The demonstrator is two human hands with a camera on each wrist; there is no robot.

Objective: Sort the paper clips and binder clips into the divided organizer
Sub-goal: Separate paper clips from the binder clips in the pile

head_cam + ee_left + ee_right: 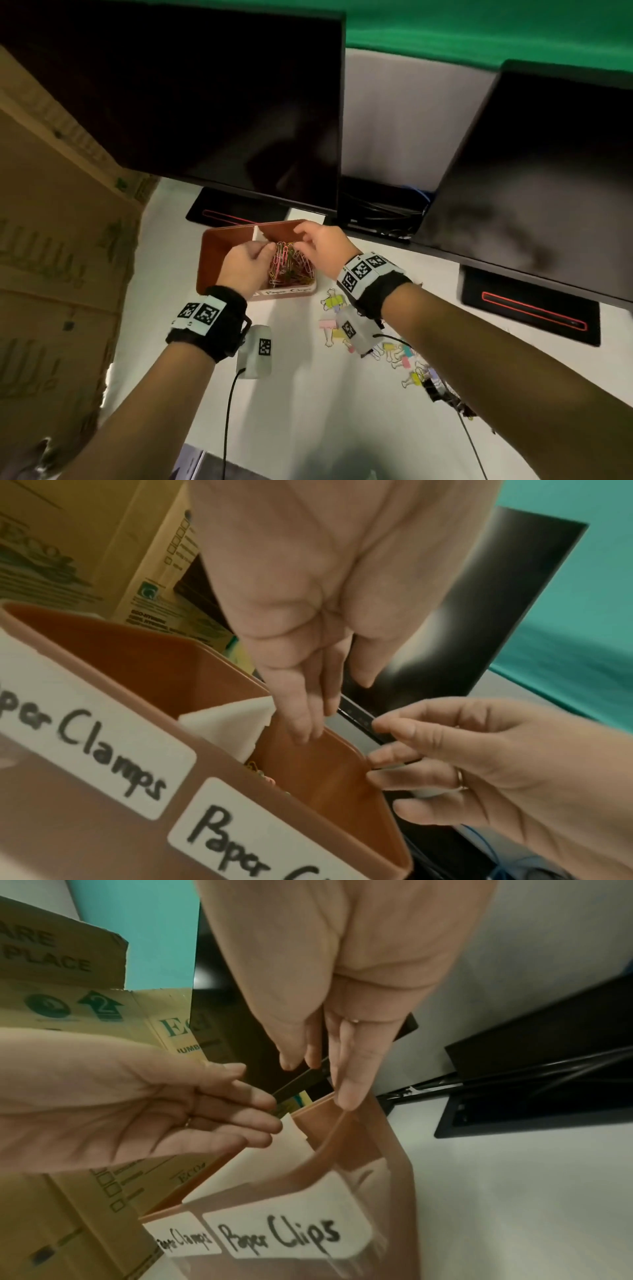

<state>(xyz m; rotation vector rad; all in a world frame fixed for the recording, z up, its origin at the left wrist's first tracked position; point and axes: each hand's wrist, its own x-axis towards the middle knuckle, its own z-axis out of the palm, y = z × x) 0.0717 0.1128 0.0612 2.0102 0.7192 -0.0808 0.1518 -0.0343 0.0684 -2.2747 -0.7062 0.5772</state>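
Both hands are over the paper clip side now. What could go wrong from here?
1. The paper clips are heaped high beside the low white divider; some may spill into the "Paper Clamps" compartment.
2. The clips look tangled, so a withdrawing left hand or right hand might drag some out.
3. The binder clips on the desk lie under the right forearm, which could scatter them.
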